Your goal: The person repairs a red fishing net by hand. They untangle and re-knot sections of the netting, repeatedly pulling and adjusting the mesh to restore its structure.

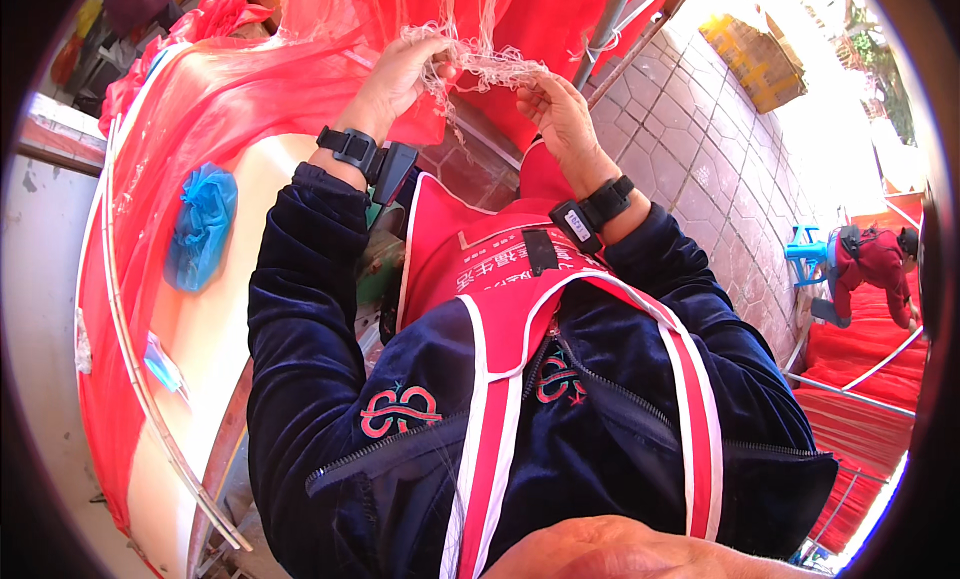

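Observation:
A tangle of pale threads [490, 69] stretches between my two hands at the top of the view. My left hand [405, 77] is closed, pinching the left end of it. The other end is gripped by the thumb and fingers of my right hand [565, 117], whose lower fingers are curled. A loose strand hangs below my left hand. From the tangle, thin threads run up to a sheet of sheer red fabric [350, 9] hanging in front of me.
At left, red fabric drapes over a pale board beside a blue plastic bag [203, 224] and a bent thin pole [128, 289]. A metal pole [607, 29] slants by my right hand. Farther right are a cardboard box [755, 59], a blue stool [806, 254] and another person [868, 269] bending over red fabric.

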`<state>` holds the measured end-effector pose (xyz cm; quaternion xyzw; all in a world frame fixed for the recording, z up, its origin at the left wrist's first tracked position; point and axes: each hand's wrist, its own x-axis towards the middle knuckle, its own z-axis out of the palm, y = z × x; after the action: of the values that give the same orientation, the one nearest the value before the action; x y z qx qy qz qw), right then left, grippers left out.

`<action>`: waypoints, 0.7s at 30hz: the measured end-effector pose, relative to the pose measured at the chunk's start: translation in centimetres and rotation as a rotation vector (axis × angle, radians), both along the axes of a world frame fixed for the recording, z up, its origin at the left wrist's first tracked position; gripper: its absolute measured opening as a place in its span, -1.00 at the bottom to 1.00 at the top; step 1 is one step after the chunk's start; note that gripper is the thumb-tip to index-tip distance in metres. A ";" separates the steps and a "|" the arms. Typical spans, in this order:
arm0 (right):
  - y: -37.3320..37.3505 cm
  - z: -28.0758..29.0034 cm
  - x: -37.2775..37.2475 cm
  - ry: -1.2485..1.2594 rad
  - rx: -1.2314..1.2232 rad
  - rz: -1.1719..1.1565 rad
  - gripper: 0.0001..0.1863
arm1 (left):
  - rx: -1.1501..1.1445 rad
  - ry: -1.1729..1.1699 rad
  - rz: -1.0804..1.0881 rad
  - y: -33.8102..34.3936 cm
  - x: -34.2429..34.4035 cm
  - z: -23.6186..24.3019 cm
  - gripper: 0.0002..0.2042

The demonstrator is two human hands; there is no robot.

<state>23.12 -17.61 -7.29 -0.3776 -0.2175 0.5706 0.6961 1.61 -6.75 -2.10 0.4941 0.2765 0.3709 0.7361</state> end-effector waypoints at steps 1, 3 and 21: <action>0.2 -0.1 0.0 0.013 0.006 -0.019 -0.83 | -0.014 -0.012 0.026 0.1 0.0 -0.1 -0.89; 0.7 -0.3 0.1 0.079 0.015 0.001 -0.82 | -0.028 -0.051 0.062 0.5 0.0 -0.2 -0.89; 4.5 -1.4 -1.8 0.325 0.036 0.018 -0.78 | -0.181 -0.425 -0.024 1.5 -0.3 0.1 -0.95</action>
<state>21.31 -13.16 -8.71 -0.2658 -0.1157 0.6263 0.7236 1.28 -5.22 -2.03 0.3402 0.1412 0.4314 0.8235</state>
